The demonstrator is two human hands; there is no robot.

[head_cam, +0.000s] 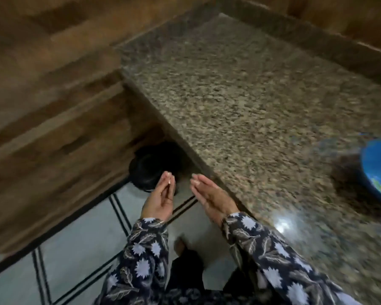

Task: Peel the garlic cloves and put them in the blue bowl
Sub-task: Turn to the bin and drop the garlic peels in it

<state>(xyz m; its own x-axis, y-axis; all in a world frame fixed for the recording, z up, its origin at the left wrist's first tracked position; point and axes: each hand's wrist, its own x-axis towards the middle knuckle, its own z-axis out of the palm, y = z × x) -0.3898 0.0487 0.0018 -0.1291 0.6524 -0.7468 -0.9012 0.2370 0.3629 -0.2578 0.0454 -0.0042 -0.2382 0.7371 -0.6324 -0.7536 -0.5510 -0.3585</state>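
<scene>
- We are seeing a wooden cabinet (53, 106) at the left, and a dark round object (154, 166) is standing on the tiled floor (79, 249).
- The left hand (161, 197) is hovering over it with its fingers drawn together. A small pale bit (169, 183) is showing at the tips, and we cannot tell if it is being pinched.
- The right hand (209, 197) is hovering beside the counter edge, fingers straight and holding nothing.
- The blue bowl (378, 170) is sitting on the granite counter (251, 95) at the far right, well apart from both hands.

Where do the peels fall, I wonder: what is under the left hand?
A round black container on the tiled floor, beside the granite counter. The left hand covers its near rim; its inside is too dark and blurred to show contents.
</scene>
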